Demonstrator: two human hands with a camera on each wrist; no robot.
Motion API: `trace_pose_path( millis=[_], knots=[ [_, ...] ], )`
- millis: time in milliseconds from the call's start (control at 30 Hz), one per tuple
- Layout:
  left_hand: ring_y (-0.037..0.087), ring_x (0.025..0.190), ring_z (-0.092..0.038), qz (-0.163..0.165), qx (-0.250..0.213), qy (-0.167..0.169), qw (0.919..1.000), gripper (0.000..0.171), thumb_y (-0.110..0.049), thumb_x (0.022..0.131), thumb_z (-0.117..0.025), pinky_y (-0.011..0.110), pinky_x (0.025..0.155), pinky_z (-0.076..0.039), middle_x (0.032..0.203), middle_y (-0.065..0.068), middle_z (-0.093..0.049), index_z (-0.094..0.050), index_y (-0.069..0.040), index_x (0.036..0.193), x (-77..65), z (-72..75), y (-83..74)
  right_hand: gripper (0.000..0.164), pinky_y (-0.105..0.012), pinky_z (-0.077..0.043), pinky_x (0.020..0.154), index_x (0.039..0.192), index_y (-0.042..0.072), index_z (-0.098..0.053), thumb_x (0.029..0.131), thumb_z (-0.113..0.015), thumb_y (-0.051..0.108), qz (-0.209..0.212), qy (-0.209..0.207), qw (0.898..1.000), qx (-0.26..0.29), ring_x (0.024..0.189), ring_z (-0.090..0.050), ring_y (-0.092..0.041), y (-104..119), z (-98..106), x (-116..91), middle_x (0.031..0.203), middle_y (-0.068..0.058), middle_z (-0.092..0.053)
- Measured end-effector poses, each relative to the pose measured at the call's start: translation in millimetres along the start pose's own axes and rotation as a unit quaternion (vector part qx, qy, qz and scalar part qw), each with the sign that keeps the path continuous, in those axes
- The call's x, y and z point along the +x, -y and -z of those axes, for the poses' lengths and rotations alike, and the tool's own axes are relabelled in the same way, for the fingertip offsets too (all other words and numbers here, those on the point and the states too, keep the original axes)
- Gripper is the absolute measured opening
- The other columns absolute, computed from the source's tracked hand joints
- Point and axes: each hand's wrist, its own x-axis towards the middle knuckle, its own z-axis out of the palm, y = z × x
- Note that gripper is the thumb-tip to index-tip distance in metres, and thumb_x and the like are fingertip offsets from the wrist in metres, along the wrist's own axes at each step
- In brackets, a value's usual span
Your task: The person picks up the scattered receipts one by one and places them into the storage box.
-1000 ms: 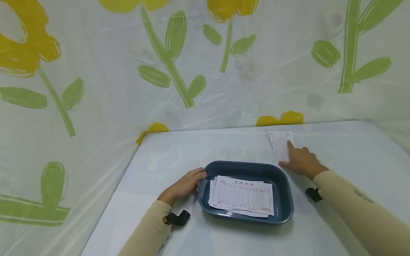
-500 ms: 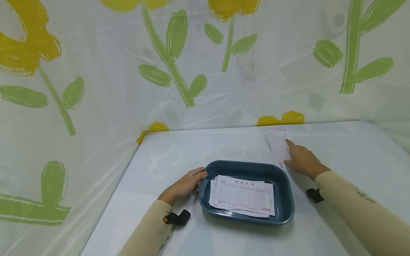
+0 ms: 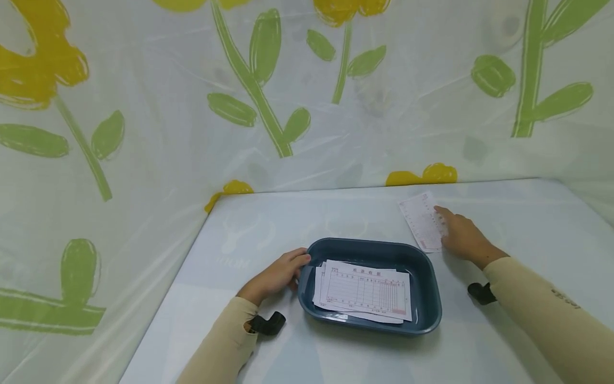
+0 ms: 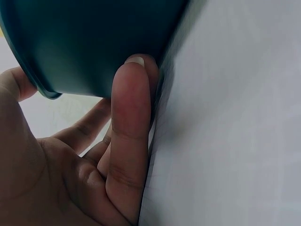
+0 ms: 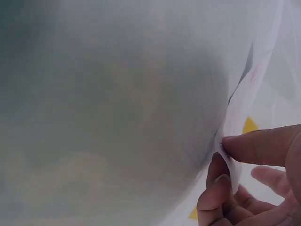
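A dark blue plastic tray (image 3: 426, 306) sits on the table with a small stack of printed receipt forms (image 3: 366, 290) lying in it. My left hand (image 3: 280, 271) holds the tray's left end; in the left wrist view the thumb is at the rim and other fingers lie against the outer wall (image 4: 70, 52). Beyond the tray's far right corner, my right hand (image 3: 462, 234) pinches a single receipt form (image 3: 421, 221) by its right side. In the right wrist view, thumb and fingertips grip the edge of that paper (image 5: 240, 113), which bends at the pinch.
The white table (image 3: 288, 213) reaches back to a hanging cloth (image 3: 168, 106) printed with yellow flowers and green leaves. Black straps (image 3: 267, 324) are worn at both wrists, over beige sleeves (image 3: 542, 314).
My right hand has shifted slightly to the right, and the single receipt has turned so its near end swings right. The left hand and tray have stayed in place.
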Motion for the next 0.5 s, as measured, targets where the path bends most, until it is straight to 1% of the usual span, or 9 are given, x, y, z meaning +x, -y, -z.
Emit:
trace_pose_path(
  millis=[33, 100, 133, 200, 267, 333, 400, 500],
  knots=[
    [0.015, 0.08, -0.062, 0.003, 0.0, -0.001, 1.0, 0.061, -0.042, 0.105, -0.039, 0.032, 0.069, -0.056, 0.094, 0.011, -0.068, -0.036, -0.004, 0.152, 0.0, 0.1, -0.7, 0.077, -0.067, -0.035, 0.108, 0.153, -0.009, -0.02, 0.088, -0.06, -0.005, -0.001, 0.001, 1.0, 0.005, 0.118, -0.046, -0.051, -0.4, 0.3, -0.5, 0.145, -0.041, -0.036],
    [0.015, 0.079, -0.061, 0.005, -0.002, -0.002, 1.0, 0.062, -0.041, 0.105, -0.04, 0.032, 0.068, -0.055, 0.089, 0.011, -0.066, -0.033, -0.002, 0.153, 0.1, -0.1, -0.5, 0.077, -0.066, -0.035, 0.108, 0.154, -0.007, -0.02, 0.089, -0.059, -0.005, -0.008, 0.002, 1.0, 0.016, 0.118, -0.045, -0.05, -0.6, 0.1, -2.1, 0.148, -0.04, -0.033],
    [0.014, 0.078, -0.061, 0.005, -0.003, -0.002, 1.0, 0.063, -0.04, 0.105, -0.039, 0.032, 0.069, -0.056, 0.089, 0.011, -0.066, -0.032, -0.001, 0.154, 0.1, -0.2, 0.0, 0.076, -0.066, -0.036, 0.108, 0.154, -0.007, -0.019, 0.089, -0.058, -0.005, -0.009, 0.001, 1.0, 0.02, 0.116, -0.045, -0.049, -0.4, -0.1, -3.1, 0.149, -0.039, -0.033],
    [0.014, 0.078, -0.061, 0.006, -0.006, -0.001, 1.0, 0.062, -0.039, 0.105, -0.04, 0.032, 0.068, -0.056, 0.087, 0.01, -0.066, -0.032, -0.001, 0.153, 0.0, -1.1, 0.5, 0.075, -0.064, -0.041, 0.105, 0.155, -0.005, -0.019, 0.09, -0.056, -0.005, -0.012, -0.004, 0.999, 0.03, 0.111, -0.047, -0.047, -0.3, -0.1, -6.0, 0.148, -0.039, -0.034],
    [0.014, 0.078, -0.061, 0.007, -0.006, -0.002, 1.0, 0.062, -0.04, 0.105, -0.04, 0.032, 0.068, -0.055, 0.087, 0.01, -0.067, -0.032, -0.002, 0.154, 0.4, -1.2, 0.9, 0.075, -0.059, -0.049, 0.097, 0.156, -0.003, -0.017, 0.091, -0.054, -0.004, -0.014, -0.011, 0.999, 0.039, 0.106, -0.049, -0.045, 0.2, 1.7, -9.4, 0.145, -0.04, -0.036],
    [0.015, 0.079, -0.062, 0.006, -0.003, -0.002, 1.0, 0.062, -0.04, 0.105, -0.039, 0.032, 0.068, -0.056, 0.091, 0.01, -0.067, -0.033, -0.003, 0.153, 0.4, -1.1, 0.1, 0.074, -0.052, -0.055, 0.088, 0.157, -0.001, -0.017, 0.093, -0.053, -0.003, -0.014, -0.02, 0.999, 0.045, 0.102, -0.051, -0.044, 1.2, 4.1, -12.4, 0.142, -0.042, -0.039],
    [0.015, 0.079, -0.062, 0.003, 0.001, -0.004, 1.0, 0.061, -0.041, 0.105, -0.039, 0.032, 0.068, -0.056, 0.093, 0.011, -0.067, -0.035, -0.003, 0.152, 0.7, -0.7, -1.1, 0.073, -0.045, -0.057, 0.079, 0.158, 0.0, -0.016, 0.094, -0.052, -0.001, -0.015, -0.027, 0.998, 0.05, 0.099, -0.053, -0.044, 1.9, 6.3, -14.9, 0.139, -0.043, -0.041],
    [0.015, 0.078, -0.061, 0.002, 0.0, -0.001, 1.0, 0.059, -0.039, 0.105, -0.039, 0.032, 0.068, -0.056, 0.094, 0.012, -0.066, -0.037, -0.004, 0.151, 0.7, -0.2, -0.8, 0.073, -0.036, -0.055, 0.069, 0.158, 0.002, -0.015, 0.095, -0.051, 0.001, -0.015, -0.037, 0.997, 0.061, 0.095, -0.054, -0.042, 1.4, 5.7, -17.5, 0.134, -0.042, -0.044]
  ],
)
